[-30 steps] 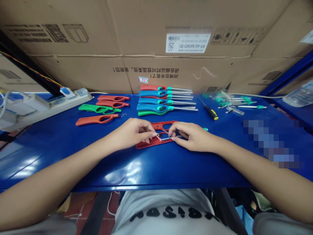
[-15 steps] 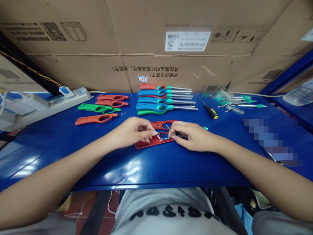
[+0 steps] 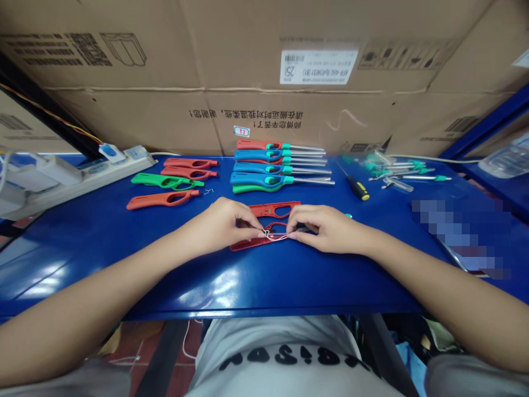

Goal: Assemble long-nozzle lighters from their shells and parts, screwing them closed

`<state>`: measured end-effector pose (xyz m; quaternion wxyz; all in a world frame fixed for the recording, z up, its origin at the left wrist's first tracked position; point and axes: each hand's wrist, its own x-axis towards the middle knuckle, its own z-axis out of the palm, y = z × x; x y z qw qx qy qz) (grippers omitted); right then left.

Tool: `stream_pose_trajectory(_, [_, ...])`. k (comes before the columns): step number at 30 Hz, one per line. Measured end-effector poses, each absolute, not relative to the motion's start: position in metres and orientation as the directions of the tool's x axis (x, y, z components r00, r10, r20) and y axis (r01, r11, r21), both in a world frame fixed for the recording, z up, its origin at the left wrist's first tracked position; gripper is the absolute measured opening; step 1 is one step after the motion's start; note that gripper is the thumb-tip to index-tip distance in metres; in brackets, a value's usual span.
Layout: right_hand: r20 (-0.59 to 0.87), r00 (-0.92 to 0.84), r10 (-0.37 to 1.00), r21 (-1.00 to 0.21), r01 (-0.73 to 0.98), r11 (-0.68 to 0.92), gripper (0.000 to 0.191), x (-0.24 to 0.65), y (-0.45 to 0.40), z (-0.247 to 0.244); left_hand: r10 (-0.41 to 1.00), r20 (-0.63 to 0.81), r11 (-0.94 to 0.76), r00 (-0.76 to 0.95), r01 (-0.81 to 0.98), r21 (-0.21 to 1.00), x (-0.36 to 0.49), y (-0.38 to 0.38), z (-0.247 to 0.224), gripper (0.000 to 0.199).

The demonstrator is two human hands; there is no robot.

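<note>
Two red halves of a gas-lighter handle lie in front of me, the far shell (image 3: 261, 210) and the near shell (image 3: 243, 245). Over the near one, a thin white wire (image 3: 276, 239) loops between my hands. My left hand (image 3: 229, 225) pinches its left end between thumb and fingertips. Thumb and fingers of my right hand (image 3: 320, 229) are closed on the wire's right part, beside a thin grey rod lying between both hands. Behind the right fingers a green tip (image 3: 348, 216) shows; the piece joining it is mostly hidden.
Stacked lighters with metal tubes (image 3: 264, 179) lie behind my hands. Red and green handles (image 3: 165, 200) are at left, near a power strip (image 3: 82, 184). A screwdriver (image 3: 357, 188) and several tube parts (image 3: 421, 177) lie at right. A cardboard box (image 3: 248, 66) walls the back.
The thin grey rod, tilted up by my right fingers before, now lies level between my hands. My left fingertips have come down slightly, and the wire loop has shifted.
</note>
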<state>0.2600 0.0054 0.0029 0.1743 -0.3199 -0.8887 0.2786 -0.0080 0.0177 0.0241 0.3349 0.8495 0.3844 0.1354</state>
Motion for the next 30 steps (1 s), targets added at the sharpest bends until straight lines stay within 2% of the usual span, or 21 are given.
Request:
stream_pose_trajectory(6, [0.132, -0.711, 0.690, -0.597, 0.499, 0.628, 0.006, 0.258, 0.005, 0.002, 0.700, 0.065, -0.614, 0.711, 0.553, 0.564, -0.007, 0.013, 0.024, 0.013])
stream_pose_trajectory(16, [0.145, -0.711, 0.688, -0.575, 0.506, 0.643, 0.006, 0.258, 0.005, 0.001, 0.742, 0.115, -0.618, 0.660, 0.609, 0.497, -0.005, 0.010, 0.021, 0.008])
stream_pose_trajectory(20, [0.141, -0.701, 0.699, -0.570, 0.520, 0.636, 0.006, 0.258, 0.004, 0.001, 0.733, 0.087, -0.631, 0.675, 0.626, 0.458, -0.005, 0.007, 0.024, 0.012])
stream_pose_trajectory(27, [0.118, -0.664, 0.738, -0.570, 0.564, 0.598, 0.007, 0.257, 0.003, 0.004, 0.695, -0.001, -0.708, 0.719, 0.684, 0.172, -0.004, -0.006, 0.030, 0.027])
stream_pose_trajectory(30, [0.113, -0.641, 0.760, -0.571, 0.584, 0.577, 0.006, 0.257, 0.004, 0.004, 0.701, -0.007, -0.709, 0.713, 0.698, 0.099, -0.002, -0.010, 0.030, 0.030])
